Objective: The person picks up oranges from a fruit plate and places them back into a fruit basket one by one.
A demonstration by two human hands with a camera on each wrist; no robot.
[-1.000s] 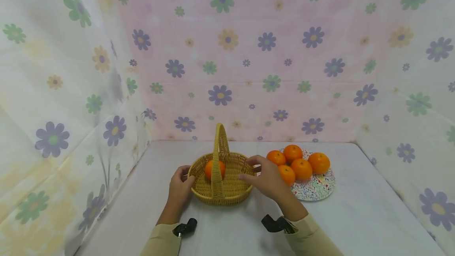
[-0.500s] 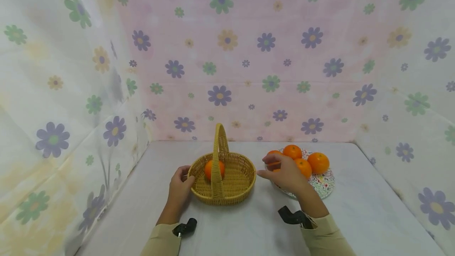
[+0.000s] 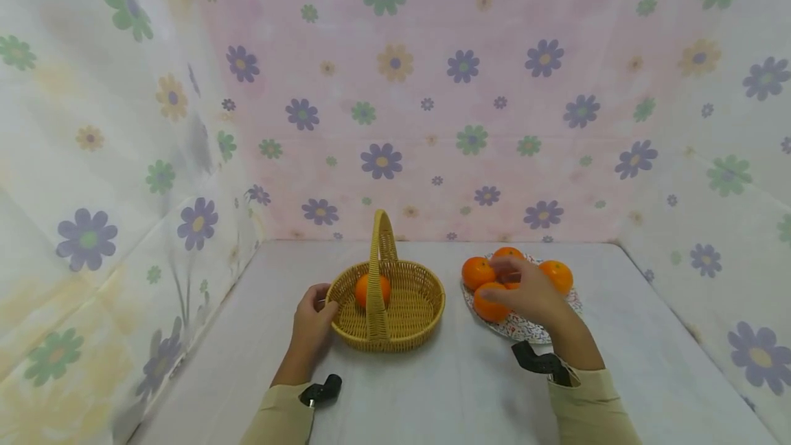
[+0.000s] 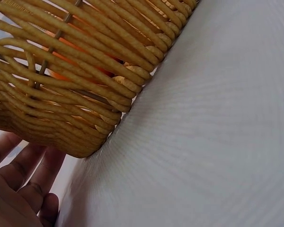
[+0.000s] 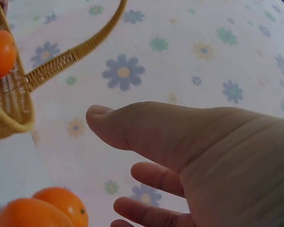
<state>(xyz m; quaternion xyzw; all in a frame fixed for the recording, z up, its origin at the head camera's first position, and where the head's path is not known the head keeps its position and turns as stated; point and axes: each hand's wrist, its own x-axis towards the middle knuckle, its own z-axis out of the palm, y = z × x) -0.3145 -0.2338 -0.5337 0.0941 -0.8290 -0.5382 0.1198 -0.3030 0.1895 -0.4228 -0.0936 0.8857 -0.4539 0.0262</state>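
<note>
A yellow wicker basket [image 3: 404, 343] with a tall handle stands on the table, a single tangerine [image 3: 366, 292] in its left half. My left hand [image 3: 312, 321] holds the basket's left rim, thumb over the edge and fingers along the outer wall. The left wrist view shows those fingers [image 4: 40, 175] against the woven wall [image 4: 71, 94]. Over a speckled plate [image 3: 516, 329] my right hand [image 3: 537, 294] hovers with fingers spread, partly hiding several tangerines [image 3: 478, 272]. From the right wrist, thumb and fingers [image 5: 156, 176] look apart with nothing between them; two tangerines [image 5: 33, 215] show below.
A white cloth covers the table [image 3: 408, 397]. Flower-print sheets stand behind [image 3: 432, 177] and along both sides. The basket's handle [image 3: 384, 239] arches high above its rim. A black device [image 3: 321, 390] is strapped at each wrist.
My right hand has moved right, away from the basket's right rim, to over the tangerines on the plate. My left hand stays on the basket. The head view has tilted slightly.
</note>
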